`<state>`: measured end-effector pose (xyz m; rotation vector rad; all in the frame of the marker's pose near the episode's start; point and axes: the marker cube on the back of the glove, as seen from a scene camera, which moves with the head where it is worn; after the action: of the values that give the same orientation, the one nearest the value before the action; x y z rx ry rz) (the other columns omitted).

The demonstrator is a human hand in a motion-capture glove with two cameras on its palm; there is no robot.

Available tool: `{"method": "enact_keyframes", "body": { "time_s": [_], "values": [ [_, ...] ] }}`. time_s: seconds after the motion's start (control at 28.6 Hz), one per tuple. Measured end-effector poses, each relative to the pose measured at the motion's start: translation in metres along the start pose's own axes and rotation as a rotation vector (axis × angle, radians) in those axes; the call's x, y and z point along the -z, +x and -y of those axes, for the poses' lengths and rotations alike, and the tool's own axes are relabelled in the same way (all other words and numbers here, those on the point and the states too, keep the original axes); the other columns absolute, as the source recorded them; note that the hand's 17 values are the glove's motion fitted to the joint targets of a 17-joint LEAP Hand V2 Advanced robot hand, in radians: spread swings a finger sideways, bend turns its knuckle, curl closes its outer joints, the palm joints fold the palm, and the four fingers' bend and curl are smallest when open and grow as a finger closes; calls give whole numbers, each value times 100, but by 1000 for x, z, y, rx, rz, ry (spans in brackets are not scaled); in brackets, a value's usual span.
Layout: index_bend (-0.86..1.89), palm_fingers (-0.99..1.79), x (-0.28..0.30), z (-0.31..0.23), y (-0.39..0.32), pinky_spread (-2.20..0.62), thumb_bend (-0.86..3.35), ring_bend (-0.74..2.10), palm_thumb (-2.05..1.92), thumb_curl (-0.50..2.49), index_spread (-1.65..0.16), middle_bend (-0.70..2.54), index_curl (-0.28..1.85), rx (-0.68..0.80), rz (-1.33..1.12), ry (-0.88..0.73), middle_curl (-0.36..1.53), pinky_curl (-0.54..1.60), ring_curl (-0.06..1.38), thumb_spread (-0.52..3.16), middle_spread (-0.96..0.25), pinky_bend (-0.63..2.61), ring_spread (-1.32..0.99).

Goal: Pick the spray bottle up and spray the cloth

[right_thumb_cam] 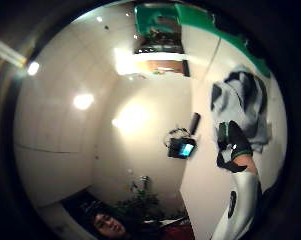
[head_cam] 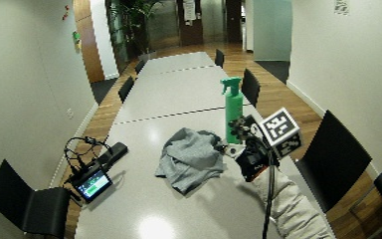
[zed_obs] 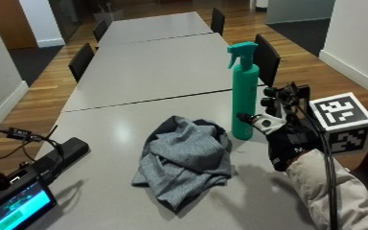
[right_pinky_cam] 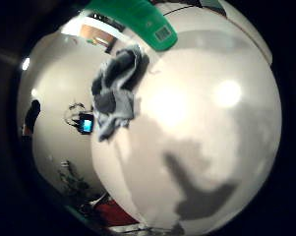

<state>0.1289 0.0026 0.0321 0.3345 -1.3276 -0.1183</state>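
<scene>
Bottle (zed_obs: 244, 93): green spray bottle, upright on the grey bench (zed_obs: 139, 72), trigger head at top with the nozzle turned away from the right hand. Untouched so far.

Cloth (zed_obs: 185, 160): grey, crumpled in a heap on the bench, just beside the bottle's base on the side away from the hand's arm; whether the heap's edge meets the base I cannot tell.

Right hand (zed_obs: 288, 139): gloved, above the bench, near the lower part of the bottle and a little short of it. Grip is released, nothing in it; the fingers look extended toward the bottle, though the outside view is partly blocked by the glove's fittings, so this is a probable reading. In the thumb-side palm view one gloved finger (right_thumb_cam: 236, 142) shows against the cloth with nothing pinched.

Stage, as judged: approach to the bottle; pick-up not yet made, spraying not begun.

Risks from here:
- Bottle is tall and narrow. A fingertip meeting it low or off-centre before the grip wraps round could tip it toward the cloth.
- Taking hold low on the body leaves the trigger out of reach; a shift up to the neck would be needed, and a slip could happen then.
- Nozzle faces away from the heap; unless the bottle is turned, the spray would land on the bench.

Also on the bench: a small device with a lit screen (zed_obs: 15, 208) and cables, well apart from the work.
</scene>
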Motion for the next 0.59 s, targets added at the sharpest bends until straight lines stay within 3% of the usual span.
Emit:
{"method": "enact_keyframes", "body": {
  "time_s": [0.35,0.59],
  "values": [
    [13,15,30,19,77,4,65,32,71,30,-35,42,32,-95,81,171,36,27,30,66,-3,19,-8],
    [5,43,50,17,83,11,54,48,79,34,-38,55,24,-91,57,207,40,27,32,66,-4,20,-9]
  ]
}}
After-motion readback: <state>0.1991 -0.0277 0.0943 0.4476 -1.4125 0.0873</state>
